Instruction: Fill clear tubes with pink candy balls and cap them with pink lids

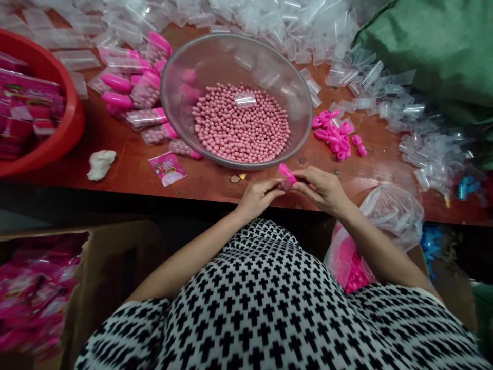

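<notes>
Glossy pink plastic forms the rounded cap [287, 174] that I watch the right hand [322, 189] pinch near the front edge of the reddish-brown table [215, 191], while the left hand [256, 197], fingers nearly closed, grips what looks like a clear bead-filled tube [284, 186], apparently steadying it.

1 bright pink cap [287, 173], slanted, against 1 mostly hidden, dusky-pink tube [284, 186], between the hands [321, 189]
</notes>
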A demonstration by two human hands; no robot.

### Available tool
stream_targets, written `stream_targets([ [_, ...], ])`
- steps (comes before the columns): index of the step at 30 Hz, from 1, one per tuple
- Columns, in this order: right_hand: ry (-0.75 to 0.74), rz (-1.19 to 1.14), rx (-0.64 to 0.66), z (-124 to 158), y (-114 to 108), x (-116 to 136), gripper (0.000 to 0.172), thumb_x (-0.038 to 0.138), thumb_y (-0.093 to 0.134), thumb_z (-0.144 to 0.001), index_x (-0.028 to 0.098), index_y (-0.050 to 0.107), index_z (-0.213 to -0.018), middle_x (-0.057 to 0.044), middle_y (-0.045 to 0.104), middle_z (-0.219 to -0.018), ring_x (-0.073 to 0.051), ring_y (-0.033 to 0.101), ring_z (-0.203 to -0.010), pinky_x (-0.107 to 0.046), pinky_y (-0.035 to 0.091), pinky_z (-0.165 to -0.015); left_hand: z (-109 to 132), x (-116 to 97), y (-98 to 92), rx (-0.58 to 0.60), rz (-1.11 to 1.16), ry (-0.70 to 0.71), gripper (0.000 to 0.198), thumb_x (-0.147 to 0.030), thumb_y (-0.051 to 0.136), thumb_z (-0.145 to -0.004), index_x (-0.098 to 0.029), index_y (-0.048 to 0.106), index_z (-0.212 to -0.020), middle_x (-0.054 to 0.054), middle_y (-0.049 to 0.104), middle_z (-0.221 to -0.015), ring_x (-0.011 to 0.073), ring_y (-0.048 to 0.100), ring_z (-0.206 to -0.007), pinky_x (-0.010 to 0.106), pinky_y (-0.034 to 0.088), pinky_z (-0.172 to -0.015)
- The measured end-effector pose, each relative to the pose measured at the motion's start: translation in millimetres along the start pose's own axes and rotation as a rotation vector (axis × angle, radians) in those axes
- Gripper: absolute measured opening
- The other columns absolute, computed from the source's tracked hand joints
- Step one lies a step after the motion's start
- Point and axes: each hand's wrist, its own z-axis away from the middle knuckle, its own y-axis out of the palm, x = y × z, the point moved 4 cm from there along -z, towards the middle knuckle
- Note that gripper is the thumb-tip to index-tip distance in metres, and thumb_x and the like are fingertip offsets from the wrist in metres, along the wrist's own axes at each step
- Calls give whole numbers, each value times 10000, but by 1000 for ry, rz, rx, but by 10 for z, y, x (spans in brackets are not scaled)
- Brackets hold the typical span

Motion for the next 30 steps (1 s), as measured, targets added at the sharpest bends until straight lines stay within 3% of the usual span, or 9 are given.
stream_targets([
  [3, -83, 50, 43, -29, 88, 14, 335, 442, 480, -1028, 179, 678, -1091, -73, 693, -846, -180, 635, -758, -280, 492, -701, 21, -14, 7, -14, -33, 22, 244, -261, 683, -875, -152, 779, -1071, 66, 801, -1015, 211, 749, -899, 295, 572, -858],
  [8, -72, 143, 89, 11, 119, -7, 276, 411, 494, -1019, 191, 626, -918, -54, 623, -773, -171, 570, -688, -275, 446, -644, 63, 0, 18, -70, -43, 40, 222, -278, 664, -897, -174, 794, -1043, 72, 800, -1018, 220, 749, -917, 299, 573, -845],
  [15, -52, 98, 165, 46, 174, 22, 308, 414, 468, -1023, 228, 480, -777, -20, 543, -707, -149, 468, -597, -265, 365, -574, 99, 28, 52, -15, -128, 151, 230, -294, 595, -937, -192, 788, -1009, 75, 795, -1041, 204, 750, -911, 291, 569, -861],
  [19, -109, 115, 200, 12, 176, -48, 312, 397, 466, -1029, 224, 463, -769, -23, 549, -709, -144, 455, -583, -271, 328, -561, 80, 58, 67, 23, -207, 199, 244, -332, 569, -953, -192, 765, -913, 76, 777, -883, 200, 724, -804, 291, 544, -792],
  [23, -132, 233, 300, -32, 180, -95, 332, 405, 431, -1040, 198, 538, -804, -55, 602, -725, -157, 496, -593, -281, 339, -564, 24, 57, 58, 13, -211, 160, 302, -350, 581, -946, -180, 721, -739, 53, 702, -706, 182, 653, -673, 279, 486, -699],
  [26, -67, 448, 278, -56, 122, 3, 302, 367, 438, -1035, 153, 651, -1039, -130, 705, -892, -218, 615, -752, -311, 411, -624, -17, 21, 33, -5, -158, 83, 291, -333, 597, -922, -173, 720, -712, 31, 688, -674, 163, 615, -632, 264, 465, -668],
  [28, -89, 568, 220, -62, 64, 157, 327, 305, 470, -1023, 172, 617, -1283, -164, 717, -1171, -275, 649, -1025, -360, 477, -779, -22, -10, 34, 28, -86, 43, 256, -319, 604, -901, -177, 739, -737, 28, 725, -726, 168, 640, -673, 259, 476, -682],
  [30, -215, 592, 248, -56, 56, 319, 418, 237, 504, -1004, 241, 541, -1421, -115, 633, -1406, -290, 565, -1276, -426, 454, -995, 0, -36, 51, 78, -44, 26, 245, -305, 613, -870, -178, 742, -706, 25, 737, -719, 174, 646, -675, 259, 479, -667],
])
